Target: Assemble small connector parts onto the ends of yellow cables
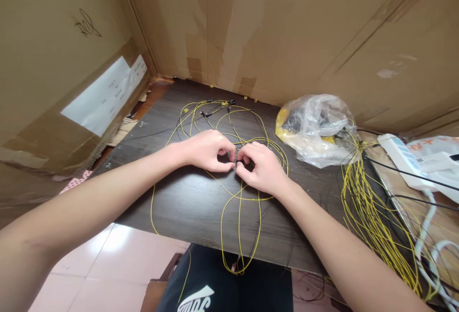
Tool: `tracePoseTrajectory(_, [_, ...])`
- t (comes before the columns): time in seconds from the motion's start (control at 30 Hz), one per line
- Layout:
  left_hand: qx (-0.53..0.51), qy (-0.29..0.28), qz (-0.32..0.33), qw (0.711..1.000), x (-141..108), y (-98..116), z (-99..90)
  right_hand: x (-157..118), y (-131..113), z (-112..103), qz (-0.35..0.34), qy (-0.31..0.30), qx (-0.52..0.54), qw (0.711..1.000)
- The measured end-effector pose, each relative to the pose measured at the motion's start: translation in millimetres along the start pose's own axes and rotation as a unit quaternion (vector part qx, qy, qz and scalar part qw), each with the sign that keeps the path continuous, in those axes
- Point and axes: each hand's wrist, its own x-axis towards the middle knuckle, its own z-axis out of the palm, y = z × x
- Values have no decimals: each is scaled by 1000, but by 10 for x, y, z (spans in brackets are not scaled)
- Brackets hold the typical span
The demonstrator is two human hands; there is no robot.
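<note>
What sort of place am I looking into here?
Probably a makeshift cable-work bench, perhaps in a small workshop: a dark tabletop against tall cardboard, with a thick bundle of yellow cables at the right.

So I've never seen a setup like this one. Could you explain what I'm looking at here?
There is no machine: these are a person's two bare hands, seen in one picture from a camera worn on their head, looking forward and down. The left hand and right hand nearly meet, both curled as if pinching something, but whatever is between them is too small to make out. Around them, loops of thin yellow cable lie on a dark tabletop, and one part hangs past its near edge. Small black cable ends lie farther back. On the right are a crumpled clear plastic bag and a thick bundle of yellow cables. Cardboard rises behind.
</note>
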Motion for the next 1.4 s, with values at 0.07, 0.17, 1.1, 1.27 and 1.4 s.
tracePoseTrajectory(0.07, [5,6,-5,1000,1,-11,7,0,2,-1,8,12,0,1000])
tracePoseTrajectory(0.17, [7,11,-11,1000,6,-32,17,-1,4,-1,18,25,6,1000])
tracePoseTrajectory(1.1, [-66,95,-8,993,44,-112,67,-2,-19,23,96,115,44,988])
tracePoseTrajectory(1.27, [-97,101,-10,990,45,-107,69,1,-25,10,97,127,48,986])
tracePoseTrajectory(1.4, [-99,104,0,990,48,-102,71,3,-16,17,93,124,42,987])
